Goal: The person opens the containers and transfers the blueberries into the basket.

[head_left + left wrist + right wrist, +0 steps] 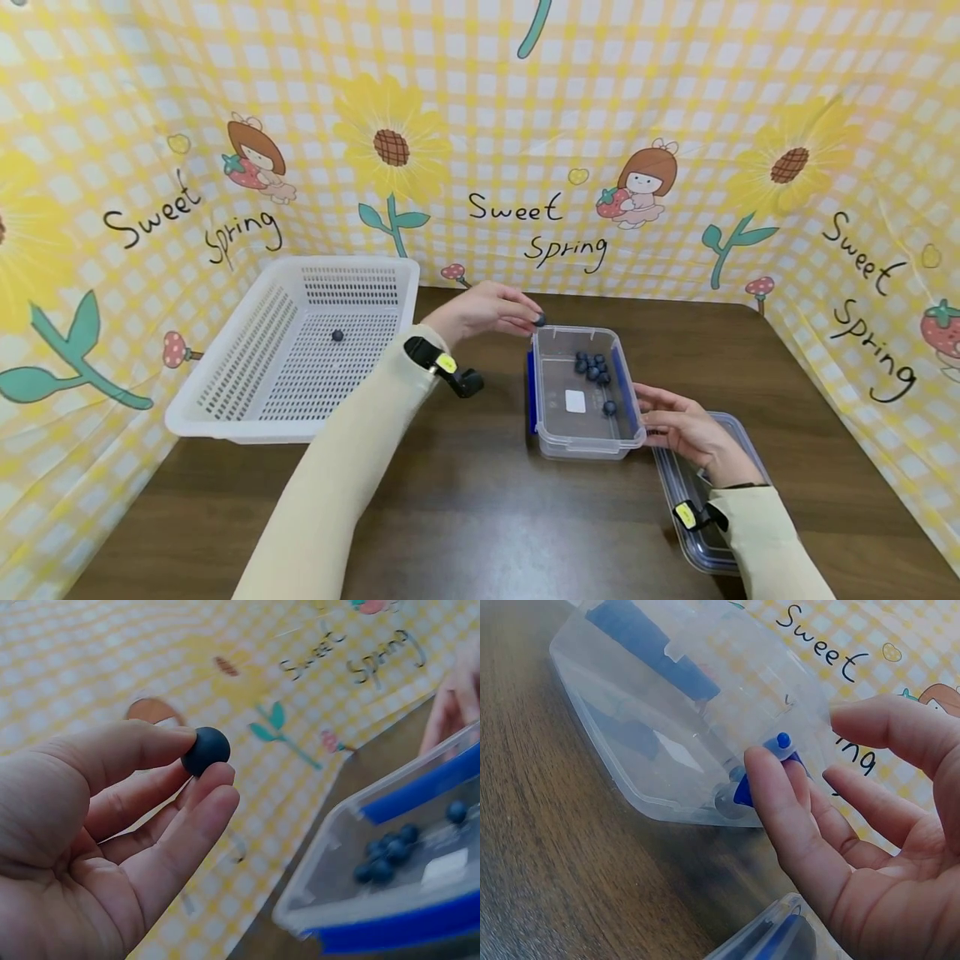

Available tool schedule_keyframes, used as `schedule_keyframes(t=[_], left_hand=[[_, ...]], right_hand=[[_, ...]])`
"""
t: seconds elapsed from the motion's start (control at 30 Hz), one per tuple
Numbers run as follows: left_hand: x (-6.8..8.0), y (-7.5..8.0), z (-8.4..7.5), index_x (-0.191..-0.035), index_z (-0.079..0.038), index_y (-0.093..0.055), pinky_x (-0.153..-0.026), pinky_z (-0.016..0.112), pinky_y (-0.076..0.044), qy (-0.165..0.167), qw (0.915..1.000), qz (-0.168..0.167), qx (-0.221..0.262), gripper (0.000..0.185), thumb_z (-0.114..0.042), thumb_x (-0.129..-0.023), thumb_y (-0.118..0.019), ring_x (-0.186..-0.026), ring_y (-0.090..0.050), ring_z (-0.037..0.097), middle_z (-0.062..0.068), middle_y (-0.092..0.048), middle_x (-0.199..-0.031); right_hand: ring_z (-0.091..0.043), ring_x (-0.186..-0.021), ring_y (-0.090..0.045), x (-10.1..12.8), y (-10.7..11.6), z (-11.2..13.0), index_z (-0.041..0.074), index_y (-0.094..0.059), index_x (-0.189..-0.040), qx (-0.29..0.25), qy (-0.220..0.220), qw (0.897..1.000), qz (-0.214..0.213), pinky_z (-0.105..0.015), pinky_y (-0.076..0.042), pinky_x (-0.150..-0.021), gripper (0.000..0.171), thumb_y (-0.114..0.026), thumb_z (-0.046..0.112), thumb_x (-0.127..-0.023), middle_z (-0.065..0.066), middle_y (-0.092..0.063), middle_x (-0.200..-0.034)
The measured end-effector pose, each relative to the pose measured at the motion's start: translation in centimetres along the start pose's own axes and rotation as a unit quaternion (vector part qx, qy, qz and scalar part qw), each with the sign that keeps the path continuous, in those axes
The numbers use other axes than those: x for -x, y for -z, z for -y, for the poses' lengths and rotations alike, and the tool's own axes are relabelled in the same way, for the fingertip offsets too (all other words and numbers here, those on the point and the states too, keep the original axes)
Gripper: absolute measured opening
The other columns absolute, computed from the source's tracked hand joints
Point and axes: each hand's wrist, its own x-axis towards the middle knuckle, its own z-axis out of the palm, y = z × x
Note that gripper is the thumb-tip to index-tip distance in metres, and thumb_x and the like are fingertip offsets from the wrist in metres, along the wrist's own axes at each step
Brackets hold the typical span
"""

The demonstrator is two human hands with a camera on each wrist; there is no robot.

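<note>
Between thumb and fingertips my left hand [487,310] pinches a blueberry [205,751], dark blue and round. It is at the far left corner of a clear plastic food container [558,433] with blue side latches. Several blueberries [593,367] lie clustered inside, and a single one [609,407] sits nearer the front. At the container's right side is my right hand [686,429], its fingers extended against the wall by a blue latch [744,789]. One more blueberry [337,335] lies in the white perforated basket [225,427] on the left.
A clear lid [708,550] lies on the brown wooden table [450,508], partly under the right hand and wrist. Behind the table hangs a yellow checked cloth [495,125] with printed flowers, which also runs along both sides.
</note>
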Motion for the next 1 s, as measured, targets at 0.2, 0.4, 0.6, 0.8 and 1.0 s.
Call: schedule_keyframes(t=[0.2,0.4,0.6,0.8,1.0], left_hand=[[2.3,3.4,-0.6,-0.121,0.017,-0.058,-0.101,0.052,-0.048,-0.011,0.9985,-0.050,0.017,0.026,0.006,-0.098,-0.057,-0.095,-0.070,0.029,0.014,-0.071,-0.097],[5.3,7.8,-0.6,-0.126,0.020,-0.051,-0.099,0.045,-0.052,-0.022,0.9960,-0.086,0.013,0.030,0.003,-0.101,-0.051,-0.086,-0.070,0.018,0.008,-0.071,-0.094],[8.6,12.3,0.5,-0.110,0.005,-0.063,-0.095,0.037,-0.055,-0.019,0.9909,-0.131,0.022,0.015,0.001,-0.102,-0.051,-0.087,-0.070,0.016,0.003,-0.072,-0.093],[11.6,16.1,1.4,-0.100,-0.006,-0.073,-0.090,0.032,-0.057,-0.024,0.9832,-0.173,0.051,0.022,0.002,-0.101,-0.053,-0.092,-0.071,0.017,0.002,-0.073,-0.095],[13.9,19.1,3.8,-0.125,0.008,-0.061,-0.097,0.037,-0.053,-0.025,0.9783,-0.196,0.063,0.027,-0.001,-0.100,-0.058,-0.093,-0.070,0.015,0.003,-0.069,-0.104]], right_hand=[[-0.019,-0.092,-0.070,0.1,0.0,0.1,0.022,-0.069,-0.123,-0.005,0.001,1.000,0.003,-0.037,-0.060,-0.082,0.048,-0.048,-0.012,-0.097,-0.006,-0.068,-0.115],[-0.017,-0.092,-0.070,0.0,-0.2,0.0,0.022,-0.069,-0.125,0.001,0.005,1.000,0.006,-0.037,-0.060,-0.083,0.048,-0.047,-0.011,-0.098,-0.005,-0.068,-0.117],[-0.018,-0.093,-0.070,0.1,-0.1,0.0,0.022,-0.069,-0.125,-0.006,0.003,1.000,0.012,-0.037,-0.060,-0.083,0.048,-0.045,-0.011,-0.099,-0.006,-0.068,-0.116],[-0.017,-0.093,-0.070,0.1,-0.1,0.0,0.021,-0.068,-0.126,-0.008,0.011,1.000,0.023,-0.036,-0.060,-0.083,0.049,-0.045,-0.011,-0.099,-0.006,-0.068,-0.117],[-0.016,-0.092,-0.070,0.1,-0.2,0.0,0.022,-0.068,-0.126,-0.008,0.013,1.000,0.027,-0.035,-0.060,-0.083,0.050,-0.044,-0.012,-0.099,-0.006,-0.068,-0.116]])
